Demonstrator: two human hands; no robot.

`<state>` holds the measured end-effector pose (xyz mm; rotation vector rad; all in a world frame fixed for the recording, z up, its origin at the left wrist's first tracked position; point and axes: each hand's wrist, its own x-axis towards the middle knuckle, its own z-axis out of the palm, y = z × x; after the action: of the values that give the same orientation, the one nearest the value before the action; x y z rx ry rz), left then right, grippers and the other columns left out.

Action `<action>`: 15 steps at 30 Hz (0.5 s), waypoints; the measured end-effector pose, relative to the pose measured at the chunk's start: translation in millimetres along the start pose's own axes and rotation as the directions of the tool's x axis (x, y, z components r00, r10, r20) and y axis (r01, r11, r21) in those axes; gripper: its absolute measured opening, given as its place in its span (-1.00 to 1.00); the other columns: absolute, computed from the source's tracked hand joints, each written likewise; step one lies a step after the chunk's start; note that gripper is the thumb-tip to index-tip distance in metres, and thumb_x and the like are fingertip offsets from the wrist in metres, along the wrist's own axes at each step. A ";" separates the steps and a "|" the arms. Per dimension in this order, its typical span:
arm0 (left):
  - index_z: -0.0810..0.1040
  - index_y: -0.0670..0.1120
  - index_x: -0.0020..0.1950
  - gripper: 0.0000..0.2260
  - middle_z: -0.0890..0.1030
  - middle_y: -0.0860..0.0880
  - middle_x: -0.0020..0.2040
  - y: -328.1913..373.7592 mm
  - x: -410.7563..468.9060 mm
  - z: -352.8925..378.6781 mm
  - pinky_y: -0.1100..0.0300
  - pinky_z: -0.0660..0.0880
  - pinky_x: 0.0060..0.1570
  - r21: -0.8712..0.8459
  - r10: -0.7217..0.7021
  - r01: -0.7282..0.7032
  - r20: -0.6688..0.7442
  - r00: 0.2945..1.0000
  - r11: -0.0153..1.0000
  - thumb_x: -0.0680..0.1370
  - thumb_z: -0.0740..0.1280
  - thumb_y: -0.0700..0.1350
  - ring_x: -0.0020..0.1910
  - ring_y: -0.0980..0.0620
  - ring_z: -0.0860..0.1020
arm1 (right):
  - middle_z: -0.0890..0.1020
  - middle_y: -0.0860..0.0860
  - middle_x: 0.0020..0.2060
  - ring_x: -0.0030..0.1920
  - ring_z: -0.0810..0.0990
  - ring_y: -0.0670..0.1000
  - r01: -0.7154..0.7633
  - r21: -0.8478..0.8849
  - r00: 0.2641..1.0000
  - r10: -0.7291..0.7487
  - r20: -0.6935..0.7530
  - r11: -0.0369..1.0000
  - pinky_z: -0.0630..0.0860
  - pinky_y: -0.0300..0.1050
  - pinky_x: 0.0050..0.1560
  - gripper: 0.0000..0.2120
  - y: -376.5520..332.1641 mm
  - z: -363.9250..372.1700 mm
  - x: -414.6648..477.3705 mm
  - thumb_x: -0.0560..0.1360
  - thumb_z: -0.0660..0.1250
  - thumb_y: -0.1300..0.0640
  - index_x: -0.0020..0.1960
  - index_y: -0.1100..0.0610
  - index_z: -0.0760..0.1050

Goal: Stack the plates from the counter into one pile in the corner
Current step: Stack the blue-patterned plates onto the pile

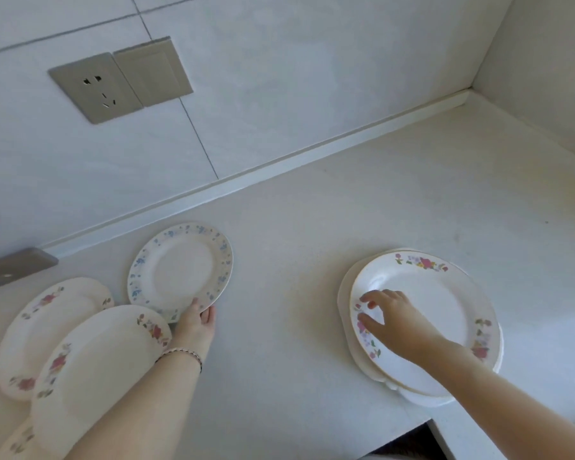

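**Plate stacking: roughly halfway, pile not in the corner yet**

Starting on the left, two rose-patterned plates (52, 330) (102, 363) are still lying loose on the counter (312, 227), one overlapping the other, and a bit of a third looks to be peeking in at the bottom edge. Just right of those, the left hand (196, 323) is gripping the near rim of the blue-flowered plate (181, 270), fingers curling under the edge, so I'm guessing that one's going next.

Over on the right, the pile (422, 327) is sitting near the front edge with at least three plates in it, a bit crooked. The right hand (395, 323) is resting on the top plate with fingers spread loose, not clamping anything, just steadying it I think.

The corner (468, 91) itself is well apart from the pile, so the whole stack needs moving back there too.

Counter's pale stone, walls are light tile with a grey socket (97, 88) and switch (153, 71) up left.
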<state>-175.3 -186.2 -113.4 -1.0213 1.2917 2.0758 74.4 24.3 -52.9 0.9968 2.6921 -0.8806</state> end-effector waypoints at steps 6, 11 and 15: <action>0.41 -0.10 -0.22 -0.77 0.48 0.01 -0.19 7.6 20.4 -3.8 0.21 0.38 0.32 -0.015 -0.083 0.083 -0.009 0.996 0.996 0.58 0.15 -0.34 -0.21 0.12 0.47 | 0.56 -0.01 0.08 0.18 0.45 -0.04 0.048 0.045 0.996 -0.051 0.079 0.998 0.33 -0.28 0.13 -0.70 -18.8 10.5 5.9 0.54 0.21 0.03 0.24 0.05 0.47; 0.39 -0.17 -0.23 -0.75 0.44 -0.06 -0.21 -0.4 2.3 6.1 0.17 0.37 0.28 -0.014 -0.079 0.080 0.030 0.996 0.997 0.59 0.11 -0.39 -0.25 0.09 0.43 | 0.59 -0.03 0.05 0.14 0.50 -0.07 0.032 0.114 0.998 -0.037 0.041 0.993 0.30 -0.36 0.03 -0.75 -26.4 11.7 11.9 0.53 0.21 0.06 0.17 0.05 0.53; 0.39 -0.21 -0.23 -0.77 0.45 -0.10 -0.22 -10.5 -24.6 8.7 0.28 0.61 -0.22 -0.004 -0.133 0.134 0.087 0.987 0.991 0.58 0.11 -0.41 -0.25 0.05 0.44 | 0.57 -0.02 0.02 0.03 0.48 -0.11 0.050 0.188 0.999 -0.049 -0.008 0.981 0.26 -0.42 0.01 -0.77 -35.5 16.2 15.0 0.52 0.26 0.12 0.14 0.10 0.56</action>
<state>-155.8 -174.2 -97.0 -0.9835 1.1399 2.0044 39.2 1.8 -54.0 0.9696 2.6864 -1.1632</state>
